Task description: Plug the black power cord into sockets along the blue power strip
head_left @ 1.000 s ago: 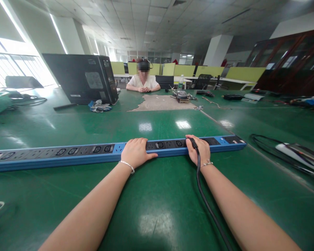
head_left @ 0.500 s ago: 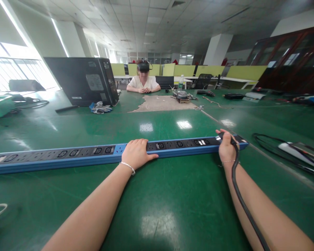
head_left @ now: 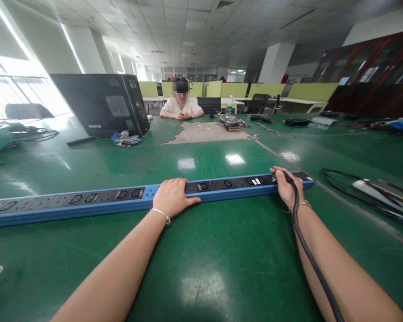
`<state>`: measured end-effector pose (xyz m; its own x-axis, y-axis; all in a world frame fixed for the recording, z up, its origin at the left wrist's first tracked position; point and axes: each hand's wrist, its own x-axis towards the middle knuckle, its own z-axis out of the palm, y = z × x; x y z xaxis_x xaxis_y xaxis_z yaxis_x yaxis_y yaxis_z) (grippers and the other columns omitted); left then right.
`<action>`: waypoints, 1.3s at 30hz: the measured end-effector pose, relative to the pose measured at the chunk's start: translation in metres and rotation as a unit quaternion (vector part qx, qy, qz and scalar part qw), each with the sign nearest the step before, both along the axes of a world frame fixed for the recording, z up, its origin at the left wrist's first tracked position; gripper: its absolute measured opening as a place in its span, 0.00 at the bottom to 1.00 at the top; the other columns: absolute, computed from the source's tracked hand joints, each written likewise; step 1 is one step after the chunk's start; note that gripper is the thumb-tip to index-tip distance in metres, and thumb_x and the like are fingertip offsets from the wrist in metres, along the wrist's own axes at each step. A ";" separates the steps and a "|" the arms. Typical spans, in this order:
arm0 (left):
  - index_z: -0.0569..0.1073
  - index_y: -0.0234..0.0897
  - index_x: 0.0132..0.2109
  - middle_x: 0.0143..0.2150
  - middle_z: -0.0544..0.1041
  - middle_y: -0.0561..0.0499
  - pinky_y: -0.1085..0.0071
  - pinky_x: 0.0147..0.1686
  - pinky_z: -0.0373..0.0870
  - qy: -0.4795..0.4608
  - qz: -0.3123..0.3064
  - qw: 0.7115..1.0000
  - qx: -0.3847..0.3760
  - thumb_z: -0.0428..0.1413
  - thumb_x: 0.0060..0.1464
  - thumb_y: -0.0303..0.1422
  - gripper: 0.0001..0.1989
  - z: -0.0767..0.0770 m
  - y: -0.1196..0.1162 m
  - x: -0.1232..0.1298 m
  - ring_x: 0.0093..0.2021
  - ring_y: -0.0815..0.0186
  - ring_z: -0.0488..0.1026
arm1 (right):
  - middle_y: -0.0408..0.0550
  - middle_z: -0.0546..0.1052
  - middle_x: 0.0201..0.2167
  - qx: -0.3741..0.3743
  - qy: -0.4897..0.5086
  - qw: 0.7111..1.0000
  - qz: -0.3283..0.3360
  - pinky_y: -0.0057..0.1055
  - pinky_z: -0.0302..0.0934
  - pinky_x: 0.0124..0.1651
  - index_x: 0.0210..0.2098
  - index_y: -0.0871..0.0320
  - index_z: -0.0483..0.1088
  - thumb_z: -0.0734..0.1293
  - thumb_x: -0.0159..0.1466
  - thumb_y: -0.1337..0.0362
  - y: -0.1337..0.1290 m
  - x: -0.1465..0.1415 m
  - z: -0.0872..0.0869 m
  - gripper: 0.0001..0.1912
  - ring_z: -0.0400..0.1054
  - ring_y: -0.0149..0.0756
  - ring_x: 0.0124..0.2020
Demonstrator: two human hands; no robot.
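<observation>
A long blue power strip [head_left: 101, 206] with black sockets lies across the green table [head_left: 195, 250]. My left hand [head_left: 170, 196] lies over its middle, fingers together across the top and thumb along the near side, wrapped round the strip. Near the strip's right end, my right hand [head_left: 286, 187] grips a black plug at the end of a thick black cable [head_left: 310, 255]. The plug is just above the sockets; whether it touches them is hard to tell. The cable runs down over my right forearm.
Across the table sits a person [head_left: 181, 105] with hands together. A black computer case [head_left: 101, 105] and gloves [head_left: 126, 139] are at the back left. A bottle [head_left: 229, 105] and a metal device [head_left: 230, 121] stand at the back. Black cables [head_left: 342, 192] lie at the right.
My right hand has moved slightly left along the strip and turned, with the plug in it. My left hand stays on the strip. The whole view has shifted a little.
</observation>
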<state>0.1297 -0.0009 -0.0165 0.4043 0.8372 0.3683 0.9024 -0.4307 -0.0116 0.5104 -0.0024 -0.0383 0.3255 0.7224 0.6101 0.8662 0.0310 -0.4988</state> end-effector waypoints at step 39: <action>0.67 0.35 0.50 0.46 0.74 0.42 0.61 0.49 0.60 -0.009 -0.003 1.000 -0.007 0.49 0.45 0.58 0.35 0.000 0.000 0.000 0.47 0.55 0.69 | 0.49 0.76 0.42 0.005 -0.056 0.998 0.001 0.43 0.56 0.52 0.46 0.54 0.70 0.59 0.58 0.51 -0.008 -0.002 0.002 0.21 0.69 0.44 0.45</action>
